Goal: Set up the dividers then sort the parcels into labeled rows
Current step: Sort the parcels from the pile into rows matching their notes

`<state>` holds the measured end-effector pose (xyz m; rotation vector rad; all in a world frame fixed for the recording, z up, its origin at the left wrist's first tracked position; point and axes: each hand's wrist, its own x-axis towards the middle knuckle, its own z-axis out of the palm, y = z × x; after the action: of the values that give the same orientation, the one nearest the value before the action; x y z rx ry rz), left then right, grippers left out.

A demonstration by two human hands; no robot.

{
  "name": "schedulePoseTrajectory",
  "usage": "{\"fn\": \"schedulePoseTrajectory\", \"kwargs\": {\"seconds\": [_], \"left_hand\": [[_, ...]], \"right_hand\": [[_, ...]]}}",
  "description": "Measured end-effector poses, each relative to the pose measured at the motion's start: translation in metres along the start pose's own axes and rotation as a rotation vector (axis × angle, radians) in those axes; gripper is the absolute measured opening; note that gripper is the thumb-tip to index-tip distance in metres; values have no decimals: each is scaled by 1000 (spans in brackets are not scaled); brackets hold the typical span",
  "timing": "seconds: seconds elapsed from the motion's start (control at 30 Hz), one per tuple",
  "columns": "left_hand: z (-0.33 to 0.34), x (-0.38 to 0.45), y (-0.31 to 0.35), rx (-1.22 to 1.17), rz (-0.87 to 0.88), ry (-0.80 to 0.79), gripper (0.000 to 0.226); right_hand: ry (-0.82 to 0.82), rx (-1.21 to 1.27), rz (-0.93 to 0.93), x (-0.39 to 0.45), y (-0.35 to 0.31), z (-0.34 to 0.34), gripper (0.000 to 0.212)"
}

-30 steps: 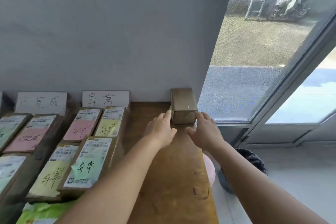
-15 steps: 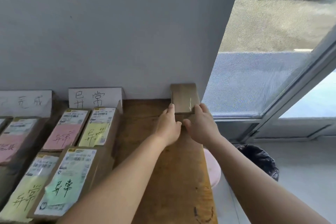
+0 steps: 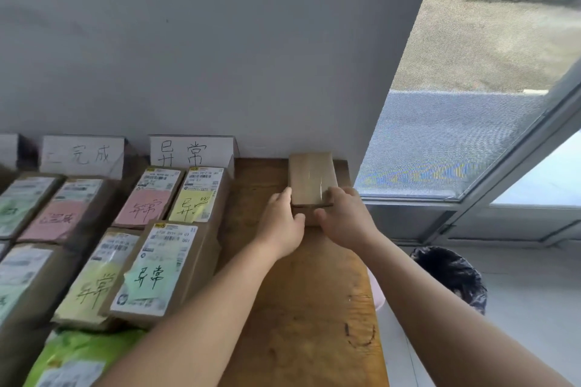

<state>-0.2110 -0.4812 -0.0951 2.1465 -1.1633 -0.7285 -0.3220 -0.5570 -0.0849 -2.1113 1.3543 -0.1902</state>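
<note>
Both hands, the left hand (image 3: pixel 283 223) and right hand (image 3: pixel 344 220), gripped the box (image 3: pixel 309 181) between them, likely needing a lift toward its row.

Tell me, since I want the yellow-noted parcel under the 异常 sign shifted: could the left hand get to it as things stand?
Probably yes, once freed. The left hand now grips the plain brown box; bare table lies between it and the yellow-noted parcel, with nothing blocking.

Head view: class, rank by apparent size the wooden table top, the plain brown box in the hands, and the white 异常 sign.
1. Wooden table top, clearly largest.
2. and 3. White 异常 sign and plain brown box look about equal; the hands cover the box's near end, so no ranking.
</note>
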Motion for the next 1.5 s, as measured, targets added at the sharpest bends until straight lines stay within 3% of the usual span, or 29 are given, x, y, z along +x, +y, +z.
{"fn": "schedulePoseTrajectory", "kwargs": {"seconds": [0.17,0.37,0.63,0.73,1.03,1.23,1.5], "left_hand": [[-4,-19,-4,-39,-24,15,60],[-17,-40,2,48,142,81,52],[-1,-49,11,256,306,56,57],[4,-46,5,278,248,78,50],[3,-29,9,32,32,136,39],[4,-30,12,-14,10,156,40],[-10,-45,29,-161,-3,422,29]], "right_hand": [[-34,-2,-8,-14,-4,3,34],[-70,32,3,-29,2,8,23],[36,209,57,-39,3,5,37],[42,219,84,-36,8,5,40],[65,191,136,-25,10,12,42],[89,222,128,-27,13,13,33],[162,338,-5,-45,-2,-3,19]]}}
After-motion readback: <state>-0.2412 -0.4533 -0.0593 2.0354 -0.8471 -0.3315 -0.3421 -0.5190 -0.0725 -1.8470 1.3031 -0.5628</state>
